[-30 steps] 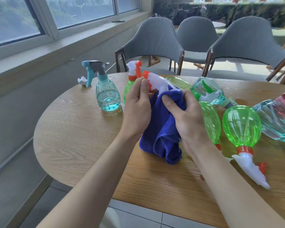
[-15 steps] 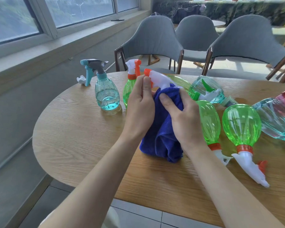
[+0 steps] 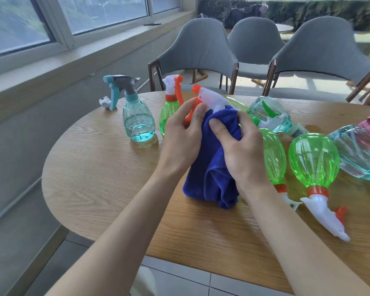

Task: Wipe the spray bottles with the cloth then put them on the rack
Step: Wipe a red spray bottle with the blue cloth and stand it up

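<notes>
A spray bottle with a white head and orange nozzle (image 3: 209, 97) sticks out of a blue cloth (image 3: 214, 167) above the table's middle. My left hand (image 3: 184, 137) holds the bottle by its orange trigger. My right hand (image 3: 239, 150) grips the cloth wrapped round the bottle's body, which is hidden. A teal bottle (image 3: 138, 122) and a green bottle (image 3: 169, 112) stand upright to the left. Several green, teal and red bottles, such as one green bottle (image 3: 314, 161), lie on their sides to the right.
The round wooden table (image 3: 107, 167) has its curved edge at the left and front. A crumpled white tissue (image 3: 104, 101) lies near the far-left edge. Grey chairs (image 3: 201, 52) stand behind the table, and a window ledge runs along the left. No rack is in view.
My right hand with the cloth has slid a little along the bottle, and my left fingers have shifted on the trigger. The bottles on the table have not moved.
</notes>
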Demonstrator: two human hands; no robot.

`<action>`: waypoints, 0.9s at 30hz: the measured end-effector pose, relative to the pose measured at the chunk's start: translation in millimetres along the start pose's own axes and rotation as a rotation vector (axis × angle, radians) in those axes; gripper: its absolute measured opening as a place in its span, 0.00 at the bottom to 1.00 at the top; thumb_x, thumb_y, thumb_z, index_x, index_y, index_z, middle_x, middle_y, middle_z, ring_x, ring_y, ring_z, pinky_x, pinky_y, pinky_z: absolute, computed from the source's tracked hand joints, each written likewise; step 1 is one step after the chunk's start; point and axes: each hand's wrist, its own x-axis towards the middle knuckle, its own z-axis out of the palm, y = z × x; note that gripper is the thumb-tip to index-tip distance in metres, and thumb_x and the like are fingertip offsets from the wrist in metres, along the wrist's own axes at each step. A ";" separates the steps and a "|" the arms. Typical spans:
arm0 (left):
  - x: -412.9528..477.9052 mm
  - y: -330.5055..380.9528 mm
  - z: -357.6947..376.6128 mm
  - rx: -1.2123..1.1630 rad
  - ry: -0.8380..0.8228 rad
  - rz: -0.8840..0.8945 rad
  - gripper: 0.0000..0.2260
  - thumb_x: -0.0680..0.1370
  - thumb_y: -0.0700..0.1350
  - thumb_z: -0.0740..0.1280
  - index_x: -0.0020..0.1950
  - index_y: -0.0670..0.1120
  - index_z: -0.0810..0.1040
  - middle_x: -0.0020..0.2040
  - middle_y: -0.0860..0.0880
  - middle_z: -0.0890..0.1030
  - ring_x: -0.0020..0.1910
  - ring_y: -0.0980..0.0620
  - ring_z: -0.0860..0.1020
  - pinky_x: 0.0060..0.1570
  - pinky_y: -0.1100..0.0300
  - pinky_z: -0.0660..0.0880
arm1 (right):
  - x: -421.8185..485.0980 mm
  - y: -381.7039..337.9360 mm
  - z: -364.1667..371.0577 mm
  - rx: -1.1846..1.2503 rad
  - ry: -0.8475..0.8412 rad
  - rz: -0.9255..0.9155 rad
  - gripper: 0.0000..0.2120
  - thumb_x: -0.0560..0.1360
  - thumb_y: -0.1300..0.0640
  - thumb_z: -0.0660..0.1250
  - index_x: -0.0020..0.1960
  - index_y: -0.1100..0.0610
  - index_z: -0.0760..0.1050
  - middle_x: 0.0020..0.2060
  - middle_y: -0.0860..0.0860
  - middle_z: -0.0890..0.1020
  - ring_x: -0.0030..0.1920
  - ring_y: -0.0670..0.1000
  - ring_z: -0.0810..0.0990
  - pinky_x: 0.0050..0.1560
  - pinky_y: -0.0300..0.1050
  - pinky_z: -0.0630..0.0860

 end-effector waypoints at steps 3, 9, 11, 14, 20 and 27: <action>0.6 -0.6 0.5 -0.021 -0.001 -0.024 0.09 0.88 0.48 0.65 0.61 0.49 0.85 0.47 0.50 0.87 0.45 0.56 0.81 0.53 0.51 0.82 | 0.6 0.1 -0.3 0.018 0.039 0.004 0.10 0.77 0.52 0.79 0.51 0.50 0.78 0.42 0.42 0.84 0.42 0.42 0.82 0.48 0.40 0.79; -2.9 -1.7 8.0 -0.214 0.036 -0.226 0.10 0.86 0.54 0.68 0.62 0.52 0.83 0.48 0.53 0.87 0.49 0.56 0.84 0.56 0.52 0.84 | -0.1 6.1 -1.4 0.018 0.076 -0.037 0.09 0.78 0.53 0.77 0.46 0.53 0.78 0.35 0.39 0.80 0.38 0.42 0.77 0.46 0.43 0.76; -2.1 -2.0 9.3 -0.277 0.045 -0.317 0.16 0.86 0.57 0.66 0.65 0.47 0.81 0.47 0.54 0.86 0.46 0.57 0.84 0.51 0.59 0.81 | -0.6 8.4 -1.7 0.004 0.077 -0.056 0.08 0.80 0.54 0.75 0.46 0.53 0.78 0.34 0.38 0.79 0.37 0.42 0.76 0.45 0.41 0.75; 0.4 -3.0 8.6 -0.280 0.034 -0.382 0.18 0.86 0.61 0.64 0.64 0.48 0.79 0.51 0.52 0.87 0.51 0.55 0.86 0.60 0.55 0.81 | -0.2 13.5 -3.6 -0.018 0.090 -0.052 0.06 0.81 0.57 0.73 0.48 0.49 0.79 0.37 0.39 0.81 0.40 0.42 0.78 0.48 0.43 0.77; -3.0 -6.5 3.7 -0.119 -0.044 -0.353 0.12 0.84 0.66 0.64 0.60 0.62 0.75 0.54 0.57 0.86 0.56 0.56 0.85 0.66 0.48 0.79 | 1.1 22.7 -9.1 -0.048 0.074 0.104 0.08 0.83 0.61 0.67 0.52 0.50 0.83 0.40 0.49 0.84 0.40 0.48 0.79 0.47 0.53 0.79; -5.0 -6.5 4.4 -0.286 0.044 -0.329 0.15 0.86 0.59 0.65 0.62 0.48 0.79 0.48 0.49 0.88 0.48 0.49 0.87 0.61 0.42 0.83 | -12.4 2.3 -6.2 -0.044 -0.137 0.021 0.06 0.84 0.54 0.66 0.55 0.49 0.82 0.47 0.46 0.84 0.49 0.48 0.82 0.57 0.49 0.78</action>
